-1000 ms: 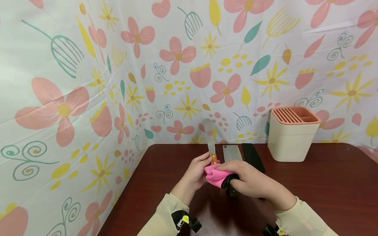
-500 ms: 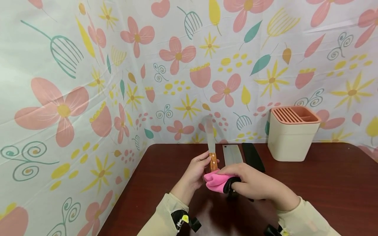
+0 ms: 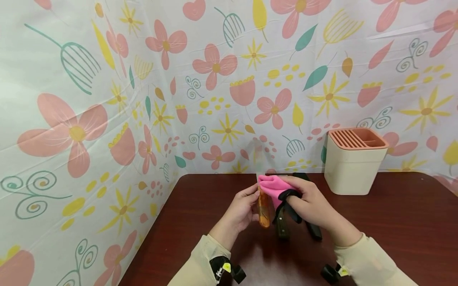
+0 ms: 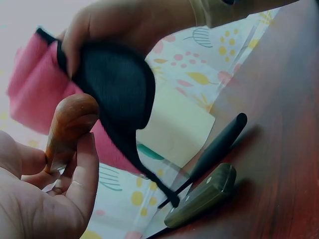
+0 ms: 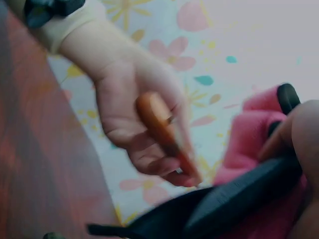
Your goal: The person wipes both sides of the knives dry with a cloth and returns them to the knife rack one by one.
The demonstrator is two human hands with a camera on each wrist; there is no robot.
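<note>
My left hand (image 3: 240, 207) grips a knife by its orange-brown wooden handle (image 3: 263, 212), blade pointing up and away. The pale blade (image 3: 259, 157) blends with the patterned backdrop. In my right hand (image 3: 312, 200) is a bunched pink cloth (image 3: 273, 186) with black trim, held at the place where blade meets handle. The left wrist view shows the cloth's black part (image 4: 112, 82) hanging beside the butt of the wooden handle (image 4: 75, 117). Below the cloth lies a second knife's dark riveted handle (image 3: 282, 228); its blade is mostly hidden behind my right hand.
A cream knife holder (image 3: 352, 174) with a slotted orange-pink top stands at the back right of the dark red-brown table (image 3: 400, 222). A black-handled knife (image 3: 314, 231) lies right of the riveted one. Flower-patterned fabric (image 3: 214, 103) hangs behind and to the left.
My right hand has slid the cloth down the handle, then raised it to the blade's base, uncovering the wooden handle. It now covers the wide blade lying on the table.
</note>
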